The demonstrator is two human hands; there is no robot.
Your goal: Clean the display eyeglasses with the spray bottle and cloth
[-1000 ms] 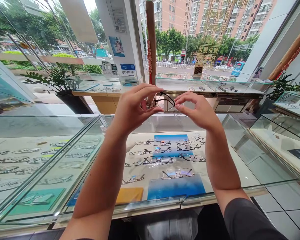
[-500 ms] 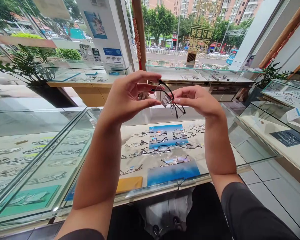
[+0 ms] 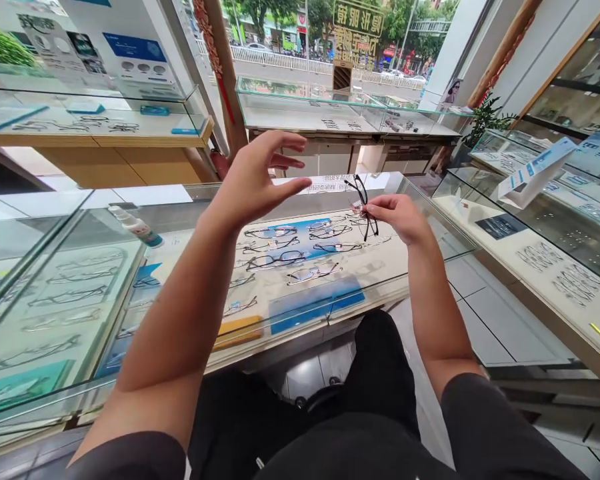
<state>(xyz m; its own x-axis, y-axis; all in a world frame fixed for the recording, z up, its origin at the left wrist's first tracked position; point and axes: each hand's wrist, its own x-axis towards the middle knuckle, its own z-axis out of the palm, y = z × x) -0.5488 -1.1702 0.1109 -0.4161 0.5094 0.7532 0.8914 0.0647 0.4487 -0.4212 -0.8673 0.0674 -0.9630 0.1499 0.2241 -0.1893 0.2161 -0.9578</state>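
A pair of eyeglasses (image 3: 364, 200) with dark temples is pinched between the thumb and fingers of my right hand (image 3: 397, 215), held tilted above the glass display case (image 3: 195, 195). To their left, my left hand (image 3: 260, 177) is raised with thumb and fingers spread, touching nothing. Under the glass top, several eyeglasses (image 3: 314, 272) lie in rows on a pale base with blue cards (image 3: 317, 307). The fine rims of the held pair are hard to make out against the case.
A small spray bottle (image 3: 137, 225) is at the case's left side. An orange-yellow case (image 3: 237, 332) lies near its front edge. Another glass counter (image 3: 530, 247) runs along the right, bearing a folded card (image 3: 537, 172). More showcases (image 3: 305, 120) stand by the window.
My left hand has let go of the eyeglasses and moved apart from them. My right hand now holds them alone, lower and further right. The view has tilted down and turned right.
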